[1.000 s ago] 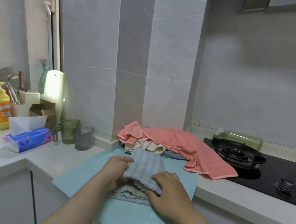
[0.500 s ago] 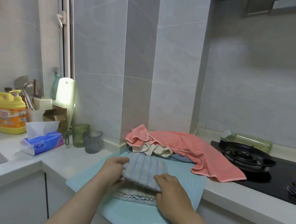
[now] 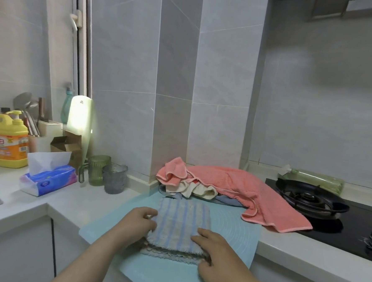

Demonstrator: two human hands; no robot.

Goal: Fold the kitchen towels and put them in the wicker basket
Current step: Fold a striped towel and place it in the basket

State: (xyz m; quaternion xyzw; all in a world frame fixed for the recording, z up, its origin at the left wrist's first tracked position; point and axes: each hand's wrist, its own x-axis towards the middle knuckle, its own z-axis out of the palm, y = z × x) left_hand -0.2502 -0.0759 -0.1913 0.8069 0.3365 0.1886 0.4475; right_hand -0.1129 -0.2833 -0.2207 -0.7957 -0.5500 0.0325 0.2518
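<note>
Striped towel (image 3: 182,221), blue-and-white terry cloth: lies folded into a rough square on a light blue mat (image 3: 232,226) at the front of the white countertop (image 3: 79,202). A fringed lower layer shows along its near edge.

Left hand (image 3: 139,223): at the towel's left edge, fingers curled and gripping the fold.

Right hand (image 3: 217,254): lies over the near right corner, fingers on top of the cloth, thumb down at the fringe. Pinching or only pressing: cannot tell. The hands are apart, one at each side of the towel.

Behind the towel, touching the mat's far side: an unfolded heap, with a coral-pink towel (image 3: 258,189) draped over a cream cloth (image 3: 199,190) and a pale blue cloth (image 3: 227,200). The pink towel's corner hangs towards the black gas burner (image 3: 308,197).

Left of the mat: grey ribbed glass (image 3: 114,178) just beside a green ribbed glass (image 3: 98,168), then a blue tissue pack (image 3: 47,179) and a yellow detergent bottle (image 3: 6,139).
</note>
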